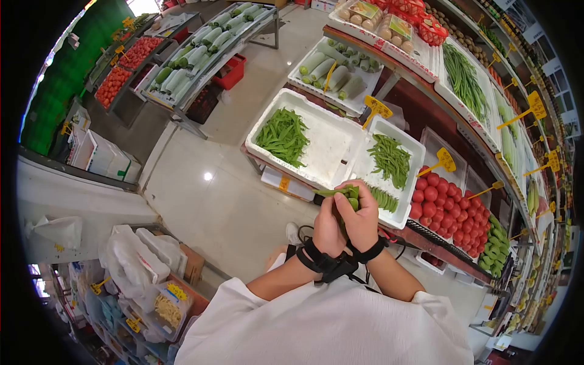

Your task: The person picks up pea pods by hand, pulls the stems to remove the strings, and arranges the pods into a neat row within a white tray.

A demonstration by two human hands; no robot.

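Observation:
My left hand [329,233] and my right hand [361,220] are together in front of my chest, fingers closed around a small bunch of green pods [348,193]. Some pods stick out above the fingers; the rest are hidden in my palms. Just beyond the hands stands a white foam box [331,143] with a heap of flat green pods [284,136] at its left end. A smaller white foam box [416,146] adjoins it on the right. It holds a loose pile of green pea pods [391,159] and, nearer my right hand, a neat row of pods [382,196].
Red tomatoes [447,204] and green peppers [496,243] lie to the right. Behind the boxes is a tray of winter melons [331,70]. Yellow price tags [378,108] stick up between boxes. A shelf with bagged goods [167,310] stands at lower left.

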